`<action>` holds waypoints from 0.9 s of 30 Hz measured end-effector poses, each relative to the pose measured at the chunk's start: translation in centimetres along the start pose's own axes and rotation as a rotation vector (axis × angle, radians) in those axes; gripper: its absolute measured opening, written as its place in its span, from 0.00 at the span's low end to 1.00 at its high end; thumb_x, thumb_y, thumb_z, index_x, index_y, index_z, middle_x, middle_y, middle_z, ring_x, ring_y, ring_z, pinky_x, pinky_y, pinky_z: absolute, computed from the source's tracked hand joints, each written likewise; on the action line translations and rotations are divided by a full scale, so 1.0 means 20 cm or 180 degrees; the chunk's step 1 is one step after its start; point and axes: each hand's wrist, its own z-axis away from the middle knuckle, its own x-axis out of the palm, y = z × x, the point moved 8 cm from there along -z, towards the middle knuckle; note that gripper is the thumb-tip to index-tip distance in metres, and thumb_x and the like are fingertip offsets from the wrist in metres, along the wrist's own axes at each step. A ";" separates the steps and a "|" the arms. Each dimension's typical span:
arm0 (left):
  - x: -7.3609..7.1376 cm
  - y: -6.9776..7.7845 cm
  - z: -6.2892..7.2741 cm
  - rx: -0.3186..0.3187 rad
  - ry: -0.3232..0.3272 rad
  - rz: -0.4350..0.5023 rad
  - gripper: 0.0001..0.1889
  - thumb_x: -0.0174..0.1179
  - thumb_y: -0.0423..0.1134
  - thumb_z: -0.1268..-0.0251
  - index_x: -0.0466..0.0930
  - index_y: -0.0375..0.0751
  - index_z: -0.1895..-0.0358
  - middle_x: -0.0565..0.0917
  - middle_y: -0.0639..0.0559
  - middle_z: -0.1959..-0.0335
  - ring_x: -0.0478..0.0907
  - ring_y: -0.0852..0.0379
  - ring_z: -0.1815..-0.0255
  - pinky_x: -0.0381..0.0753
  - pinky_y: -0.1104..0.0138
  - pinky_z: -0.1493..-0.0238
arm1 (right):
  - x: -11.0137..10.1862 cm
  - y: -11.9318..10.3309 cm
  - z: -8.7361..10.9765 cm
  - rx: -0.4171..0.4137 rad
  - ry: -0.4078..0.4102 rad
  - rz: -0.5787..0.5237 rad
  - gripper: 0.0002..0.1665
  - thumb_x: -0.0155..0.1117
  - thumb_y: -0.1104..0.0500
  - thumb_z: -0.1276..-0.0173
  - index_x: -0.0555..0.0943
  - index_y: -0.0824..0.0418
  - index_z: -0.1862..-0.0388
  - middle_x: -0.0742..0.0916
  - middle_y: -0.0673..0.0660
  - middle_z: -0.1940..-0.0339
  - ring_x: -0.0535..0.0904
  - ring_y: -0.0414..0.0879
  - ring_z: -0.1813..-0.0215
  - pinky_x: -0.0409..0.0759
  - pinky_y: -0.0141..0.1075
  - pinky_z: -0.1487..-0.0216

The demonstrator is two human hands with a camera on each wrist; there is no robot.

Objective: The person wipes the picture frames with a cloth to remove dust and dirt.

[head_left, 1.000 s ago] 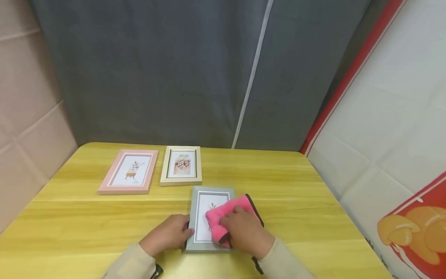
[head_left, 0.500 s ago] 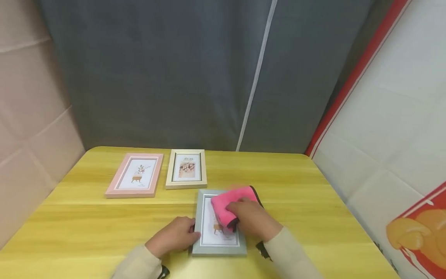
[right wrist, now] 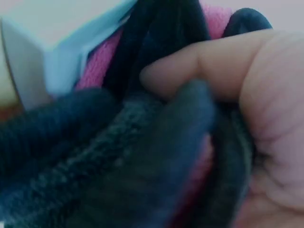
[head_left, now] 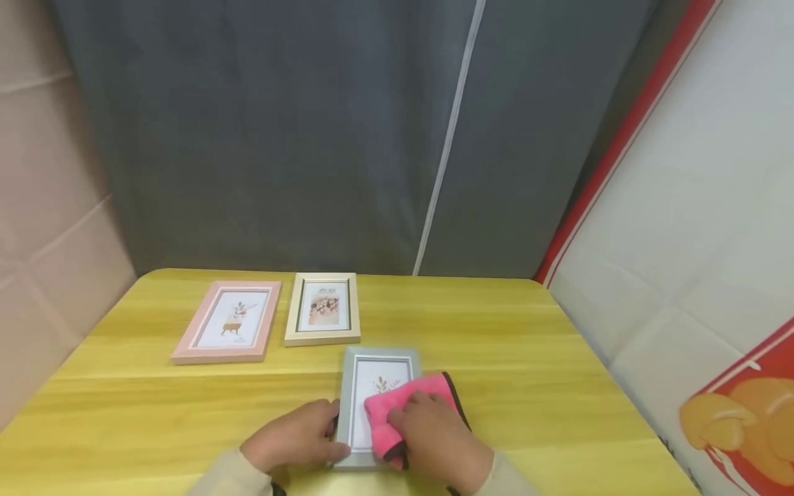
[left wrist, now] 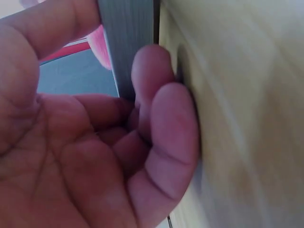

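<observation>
The grey frame [head_left: 345, 420] lies flat on the yellow wood-grained table [head_left: 527, 386]. At its left edge the left hand [head_left: 298, 435] grips it, thumb on top; over its right part the right hand [head_left: 437, 437] holds a dark-edged pink cloth [head_left: 386, 408] against its face. Beyond it to the left lie a cream frame [head_left: 324, 308] and, farther left, a pink frame [head_left: 228, 322]. Behind it, past the table's far edge, hangs a dark curtain [head_left: 279, 138] with a pale stripe [head_left: 449, 138]; well left of it is a pinkish sheet [head_left: 49, 172], well right a white sheet [head_left: 695, 207] with red bands [head_left: 639, 110].

Grey frame [head_left: 361, 393] partly covered, sleeves [head_left: 228, 477] cropped
</observation>
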 end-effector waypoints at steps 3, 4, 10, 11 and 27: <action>0.00 0.01 -0.01 0.0013 -0.0017 -0.0149 0.19 0.70 0.41 0.42 0.77 0.38 0.51 0.77 0.57 0.70 0.73 0.63 0.70 0.77 0.66 0.65 | 0.00 0.06 -0.07 0.0134 0.0040 0.0167 0.14 0.76 0.49 0.44 0.79 0.51 0.65 0.81 0.46 0.73 0.72 0.44 0.63 0.74 0.40 0.56; 0.00 0.01 0.00 -0.0014 -0.0024 -0.0181 0.19 0.70 0.41 0.42 0.77 0.38 0.51 0.78 0.57 0.69 0.73 0.63 0.70 0.77 0.66 0.65 | 0.00 0.08 -0.10 0.0161 0.0071 0.0171 0.13 0.74 0.51 0.42 0.80 0.52 0.63 0.83 0.47 0.71 0.75 0.45 0.60 0.76 0.41 0.54; -0.01 0.01 0.00 -0.0084 0.0003 -0.0202 0.17 0.71 0.41 0.43 0.77 0.39 0.54 0.76 0.55 0.72 0.71 0.61 0.72 0.75 0.66 0.69 | 0.03 0.22 -0.23 0.0356 0.0023 -0.0525 0.08 0.68 0.59 0.34 0.82 0.53 0.56 0.85 0.50 0.60 0.79 0.48 0.50 0.78 0.41 0.44; -0.01 0.00 0.00 -0.0110 0.0022 -0.0171 0.17 0.71 0.41 0.43 0.77 0.39 0.55 0.75 0.54 0.74 0.71 0.60 0.73 0.74 0.66 0.71 | 0.03 0.25 -0.23 0.0380 0.0020 -0.0732 0.08 0.67 0.60 0.34 0.82 0.52 0.56 0.84 0.49 0.61 0.79 0.47 0.53 0.78 0.40 0.45; -0.01 0.00 0.00 -0.0269 0.0087 -0.0223 0.15 0.72 0.43 0.45 0.74 0.42 0.67 0.70 0.55 0.80 0.66 0.60 0.79 0.67 0.66 0.79 | -0.05 0.04 0.11 -0.0271 0.0126 -0.0515 0.16 0.75 0.58 0.47 0.73 0.46 0.75 0.73 0.40 0.77 0.68 0.39 0.66 0.70 0.30 0.61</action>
